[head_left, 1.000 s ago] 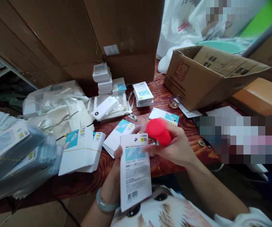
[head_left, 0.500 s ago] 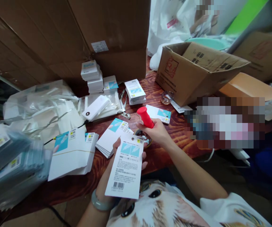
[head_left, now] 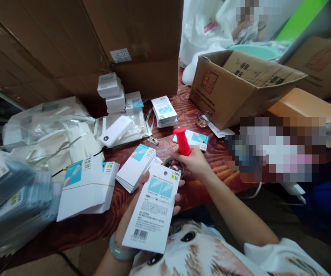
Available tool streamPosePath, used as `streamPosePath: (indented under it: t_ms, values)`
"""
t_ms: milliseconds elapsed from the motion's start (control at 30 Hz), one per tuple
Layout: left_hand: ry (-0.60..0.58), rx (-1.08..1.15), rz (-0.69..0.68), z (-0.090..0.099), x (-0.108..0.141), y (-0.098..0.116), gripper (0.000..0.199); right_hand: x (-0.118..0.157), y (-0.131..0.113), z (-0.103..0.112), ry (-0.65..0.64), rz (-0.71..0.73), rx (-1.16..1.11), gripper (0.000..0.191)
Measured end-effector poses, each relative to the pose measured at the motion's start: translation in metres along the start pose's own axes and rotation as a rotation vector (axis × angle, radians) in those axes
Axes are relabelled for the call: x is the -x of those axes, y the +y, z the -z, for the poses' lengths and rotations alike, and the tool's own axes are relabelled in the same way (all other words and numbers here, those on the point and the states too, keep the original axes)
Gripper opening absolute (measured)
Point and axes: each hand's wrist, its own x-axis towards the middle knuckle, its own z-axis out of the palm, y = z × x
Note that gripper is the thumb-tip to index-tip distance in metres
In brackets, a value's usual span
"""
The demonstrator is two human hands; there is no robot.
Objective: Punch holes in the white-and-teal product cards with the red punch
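My left hand [head_left: 177, 204] is closed on a white printed card [head_left: 151, 209], thumb at its left edge and fingertips showing at its right. The card's printed side, with blue pictures, small text and a barcode, faces up. A punched hole shows near its top. My right hand [head_left: 197, 163] is wrapped round a red flared handle [head_left: 182, 142], just above the card's top; its lower end is hidden. Beneath the right hand is a small round dish [head_left: 169, 164] with pale round bits, partly covered. A stack of similar cards [head_left: 136, 168] lies left of the dish.
Banded cards [head_left: 87, 191] and bagged packs [head_left: 16, 195] crowd the left. A white power bank [head_left: 116, 130] lies on plastic packets. More card stacks [head_left: 164, 111] stand behind, before a big carton [head_left: 142, 46]. An open cardboard box [head_left: 225, 96] and a tape roll [head_left: 203, 119] are right.
The card in my left hand has shifted slightly, its top edge to the right and its bottom edge lower left. The red handle in my right hand has moved a little right and stands more upright.
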Motion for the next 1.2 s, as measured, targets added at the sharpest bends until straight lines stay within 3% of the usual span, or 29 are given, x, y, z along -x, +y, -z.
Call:
streamPosePath:
  t_ms: [67,133,233,333,467,567,633,767,867,967,1033,1200]
  values:
    - [0.043,-0.164,-0.109,0.0,0.0,-0.001,0.087,0.003,-0.001,0.006,0.041,0.007,0.029,0.046]
    - [0.135,-0.403,-0.331,-0.001,-0.001,-0.003,0.09,0.012,-0.006,0.011,-0.009,0.009,0.029,0.05]
    - [0.399,-0.932,-0.671,-0.006,-0.003,-0.007,0.11,0.032,-0.014,0.015,-0.161,0.004,0.009,0.048]
    - [0.586,-1.446,-0.847,-0.013,-0.007,-0.009,0.107,0.045,-0.02,0.017,-0.171,-0.05,0.071,0.038]
    - [0.523,-1.839,-1.011,-0.016,-0.022,-0.002,0.106,0.034,-0.019,0.025,-0.126,-0.165,0.047,0.039]
    - [0.544,-1.929,-1.173,-0.008,-0.031,0.019,0.119,0.015,-0.016,0.043,-0.089,-0.245,-0.084,0.043]
    - [0.651,-1.88,-1.157,0.005,-0.031,0.041,0.117,0.0,-0.017,0.062,0.013,-0.202,-0.157,0.044]
    - [0.911,-1.827,-0.751,0.04,-0.029,0.081,0.056,-0.029,-0.011,0.104,0.285,0.004,-0.245,0.046]
    - [1.002,-1.852,-0.512,0.055,-0.033,0.09,0.048,-0.045,0.0,0.125,0.531,0.032,0.064,0.04]
    - [1.048,-1.835,-0.484,0.055,-0.04,0.085,0.043,-0.047,0.01,0.132,0.744,0.103,0.605,0.035]
    - [1.056,-1.848,-0.517,0.054,-0.042,0.082,0.041,-0.042,0.012,0.128,0.811,0.233,0.805,0.033]
    - [1.047,-1.79,-0.602,0.055,-0.038,0.083,0.043,-0.035,0.014,0.106,0.831,0.567,0.777,0.04]
